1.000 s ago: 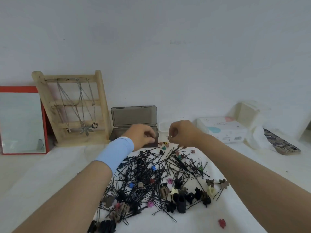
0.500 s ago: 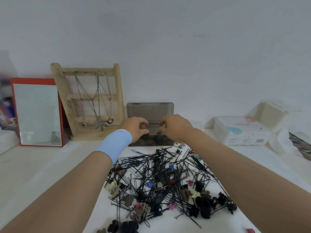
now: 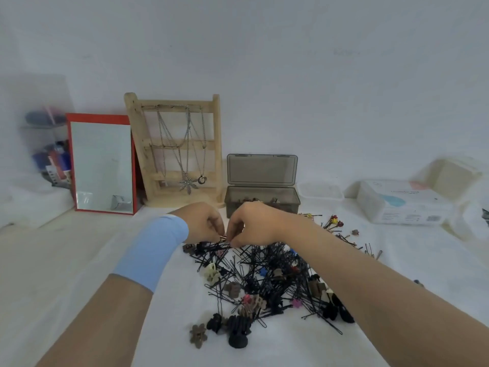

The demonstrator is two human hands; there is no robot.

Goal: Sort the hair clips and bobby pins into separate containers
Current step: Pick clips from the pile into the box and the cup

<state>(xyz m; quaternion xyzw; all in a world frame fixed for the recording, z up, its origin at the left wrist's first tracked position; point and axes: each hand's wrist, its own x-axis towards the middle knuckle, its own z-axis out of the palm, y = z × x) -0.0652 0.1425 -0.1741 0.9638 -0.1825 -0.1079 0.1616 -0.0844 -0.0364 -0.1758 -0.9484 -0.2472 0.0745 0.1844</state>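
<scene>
Dozens of black wire bobby pins [image 3: 238,263] lie tangled in one heap with small plastic claw clips [image 3: 211,271] in cream, brown, black, pink and blue. From the head camera the heap sits on the white-covered desk [image 3: 79,260], in front of the person.

At the heap's far edge the left hand [image 3: 205,223] and the right hand [image 3: 254,225] meet. Both have their fingers curled down, and their tips pinch what look like a few pins between them. Exactly how many cannot be told.

Just beyond the hands stands a smoky grey translucent plastic box [image 3: 262,205] with its lid raised and a few small pieces inside. A clear shallow plastic tub [image 3: 320,192] sits just beside it on the right.

The pins are likely very light, springy and slick. Because their legs are interlocked, lifting one would probably drag its neighbours along. The closed bend looks the best place to hold a pin, drawing it out along its length.

The clips look light and rigid with brittle teeth. They are best taken by the body or the wings, not by the teeth.
</scene>
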